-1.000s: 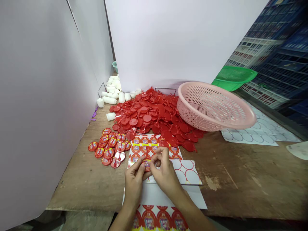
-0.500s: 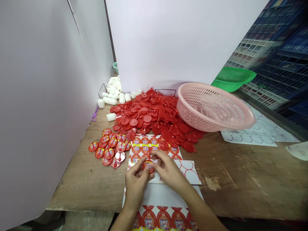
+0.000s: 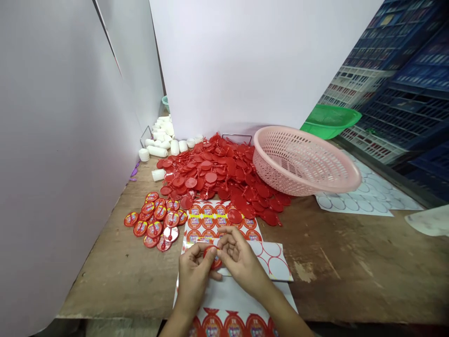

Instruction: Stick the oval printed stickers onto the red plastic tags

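Between both hands is a small red plastic disc (image 3: 213,263) with a printed label, held above the paper sheets. My left hand (image 3: 193,270) pinches it from the left, thumb on top. My right hand (image 3: 242,262) has its thumb and fingertips at the disc's right edge, the other fingers curled. Under them lie a sheet of round red stickers (image 3: 206,223) and a white backing sheet (image 3: 275,257) with red ring outlines. To the left is a small heap of labelled discs (image 3: 154,228). Beyond is a large pile of plain red discs with thin handles (image 3: 210,166).
A pink perforated basket (image 3: 305,161) stands at the right of the pile, near a green basin (image 3: 329,120). White plastic cylinders (image 3: 157,150) lie at the back left. Used backing sheets (image 3: 361,196) are at the right. White panels (image 3: 238,61) enclose the back and left.
Both hands have drawn slightly closer to me with the disc. The disc has turned, and its handle, which pointed away before, no longer shows clearly. The view has shifted a little.
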A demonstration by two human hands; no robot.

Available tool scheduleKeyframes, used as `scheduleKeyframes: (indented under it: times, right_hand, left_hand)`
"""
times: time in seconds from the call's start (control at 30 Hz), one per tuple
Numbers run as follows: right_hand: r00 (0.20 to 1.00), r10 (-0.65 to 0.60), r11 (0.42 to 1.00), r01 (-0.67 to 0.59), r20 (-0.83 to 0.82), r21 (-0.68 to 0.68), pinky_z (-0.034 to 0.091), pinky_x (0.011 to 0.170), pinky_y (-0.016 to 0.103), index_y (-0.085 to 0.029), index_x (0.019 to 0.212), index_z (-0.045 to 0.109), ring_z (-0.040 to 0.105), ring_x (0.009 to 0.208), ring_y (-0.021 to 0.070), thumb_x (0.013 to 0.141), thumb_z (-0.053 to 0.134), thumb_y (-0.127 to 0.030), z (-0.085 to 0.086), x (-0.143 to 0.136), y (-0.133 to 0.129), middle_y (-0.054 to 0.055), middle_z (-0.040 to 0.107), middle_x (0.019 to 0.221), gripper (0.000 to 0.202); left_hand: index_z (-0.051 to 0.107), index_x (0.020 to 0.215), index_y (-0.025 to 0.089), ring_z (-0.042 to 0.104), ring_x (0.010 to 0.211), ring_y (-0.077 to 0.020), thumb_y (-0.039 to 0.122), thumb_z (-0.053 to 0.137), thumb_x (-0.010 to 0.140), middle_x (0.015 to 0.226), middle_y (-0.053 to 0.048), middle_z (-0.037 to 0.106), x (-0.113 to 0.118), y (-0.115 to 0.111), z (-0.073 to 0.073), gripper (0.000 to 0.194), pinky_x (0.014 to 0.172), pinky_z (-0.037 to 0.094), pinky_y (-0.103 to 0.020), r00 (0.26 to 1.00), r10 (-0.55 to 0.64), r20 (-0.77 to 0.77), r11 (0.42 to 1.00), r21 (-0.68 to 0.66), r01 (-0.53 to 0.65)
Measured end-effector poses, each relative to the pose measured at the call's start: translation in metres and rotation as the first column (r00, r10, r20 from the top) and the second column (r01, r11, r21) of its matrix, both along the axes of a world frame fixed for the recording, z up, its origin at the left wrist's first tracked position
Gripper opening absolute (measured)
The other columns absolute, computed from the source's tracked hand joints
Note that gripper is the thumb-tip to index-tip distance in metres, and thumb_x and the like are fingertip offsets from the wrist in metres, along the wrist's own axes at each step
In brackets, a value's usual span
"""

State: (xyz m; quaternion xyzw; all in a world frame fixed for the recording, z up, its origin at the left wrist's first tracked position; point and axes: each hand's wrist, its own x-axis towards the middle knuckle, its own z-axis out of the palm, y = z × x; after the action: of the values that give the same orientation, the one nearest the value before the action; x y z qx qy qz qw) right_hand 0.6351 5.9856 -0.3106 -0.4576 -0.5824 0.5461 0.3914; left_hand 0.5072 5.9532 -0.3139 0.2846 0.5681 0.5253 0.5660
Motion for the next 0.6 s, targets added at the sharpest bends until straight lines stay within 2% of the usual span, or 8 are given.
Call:
scheduleKeyframes:
  times: [0.13, 0.2, 0.27, 0.37, 0.43, 0.5, 0.53, 0.6]
  right_hand:
    - [0.944, -0.221, 0.963, 0.171, 0.245, 0.210, 0.049, 0.067, 0.032, -0.020, 0.091, 0.057, 0.058, 0.074, 0.0186, 0.087, 0.050, -0.027, -0.006, 0.014, 0.020, 0.005, 0.059, 0.084, 0.011]
    - [0.860, -0.381, 0.893, 0.247, 0.339, 0.377, 0.049, 0.072, 0.036, -0.020, 0.087, 0.057, 0.057, 0.079, 0.0208, 0.084, 0.047, -0.019, -0.012, 0.019, 0.031, 0.007, 0.058, 0.087, 0.010]
    - [0.807, -0.438, 0.858, 0.244, 0.397, 0.452, 0.048, 0.073, 0.037, -0.020, 0.083, 0.055, 0.057, 0.080, 0.0221, 0.081, 0.047, -0.013, -0.020, 0.020, 0.039, 0.008, 0.055, 0.088, 0.012]
    - [0.784, -0.418, 0.872, 0.205, 0.458, 0.446, 0.046, 0.063, 0.033, -0.022, 0.077, 0.053, 0.055, 0.071, 0.0200, 0.080, 0.045, -0.008, -0.030, 0.015, 0.044, 0.008, 0.053, 0.087, 0.017]
    - [0.780, -0.406, 0.881, 0.195, 0.477, 0.432, 0.043, 0.058, 0.031, -0.022, 0.075, 0.052, 0.053, 0.064, 0.0175, 0.080, 0.043, -0.003, -0.031, 0.012, 0.044, 0.008, 0.051, 0.086, 0.021]
    - [0.793, -0.393, 0.886, 0.192, 0.466, 0.421, 0.042, 0.058, 0.030, -0.021, 0.072, 0.050, 0.051, 0.064, 0.0165, 0.078, 0.041, -0.001, -0.026, 0.010, 0.044, 0.007, 0.049, 0.085, 0.023]
    - [0.814, -0.382, 0.888, 0.191, 0.438, 0.419, 0.043, 0.061, 0.030, -0.021, 0.071, 0.049, 0.051, 0.066, 0.0166, 0.078, 0.041, -0.002, -0.021, 0.011, 0.043, 0.006, 0.049, 0.084, 0.021]
    - [0.885, -0.324, 0.905, 0.187, 0.335, 0.381, 0.043, 0.064, 0.029, -0.022, 0.072, 0.047, 0.051, 0.069, 0.0166, 0.081, 0.042, -0.010, -0.007, 0.013, 0.041, 0.004, 0.049, 0.081, 0.016]
  left_hand:
    - [0.069, 0.086, 0.013, 0.046, 0.031, -0.0082, 0.051, 0.076, 0.065, 0.059, -0.002, 0.067, -0.022, 0.013, 0.008, 0.044, 0.031, 0.035, -0.020, 0.990, 0.123, -0.066, 0.991, 0.051, -0.120]
    - [0.071, 0.094, 0.015, 0.055, 0.044, -0.0120, 0.048, 0.074, 0.068, 0.067, -0.003, 0.069, -0.043, 0.027, 0.014, 0.043, 0.041, 0.044, -0.022, 0.952, 0.235, -0.197, 0.967, 0.143, -0.209]
    - [0.071, 0.101, 0.018, 0.064, 0.079, -0.0214, 0.041, 0.074, 0.069, 0.089, -0.008, 0.070, -0.062, 0.040, 0.019, 0.040, 0.069, 0.053, -0.031, 0.848, 0.328, -0.415, 0.937, 0.256, -0.238]
    - [0.068, 0.110, 0.021, 0.054, 0.110, -0.0288, 0.034, 0.071, 0.072, 0.114, -0.011, 0.062, -0.071, 0.043, 0.023, 0.040, 0.096, 0.044, -0.043, 0.644, 0.389, -0.658, 0.907, 0.396, -0.144]
    - [0.069, 0.105, 0.022, 0.058, 0.103, -0.0268, 0.032, 0.067, 0.077, 0.109, -0.010, 0.063, -0.062, 0.033, 0.022, 0.029, 0.092, 0.045, -0.040, 0.699, 0.230, -0.677, 0.924, 0.378, 0.062]
    - [0.070, 0.097, 0.021, 0.062, 0.091, -0.0231, 0.030, 0.061, 0.083, 0.098, -0.009, 0.066, -0.046, 0.018, 0.015, 0.018, 0.082, 0.049, -0.035, 0.798, -0.064, -0.599, 0.913, 0.287, 0.289]
    - [0.069, 0.096, 0.021, 0.062, 0.088, -0.0221, 0.029, 0.059, 0.085, 0.095, -0.009, 0.067, -0.038, 0.010, 0.011, 0.017, 0.081, 0.049, -0.033, 0.824, -0.174, -0.539, 0.905, 0.244, 0.350]
    - [0.066, 0.101, 0.020, 0.063, 0.091, -0.0216, 0.030, 0.058, 0.086, 0.099, -0.009, 0.067, -0.025, -0.002, 0.002, 0.019, 0.083, 0.049, -0.032, 0.877, -0.233, -0.421, 0.920, 0.198, 0.339]
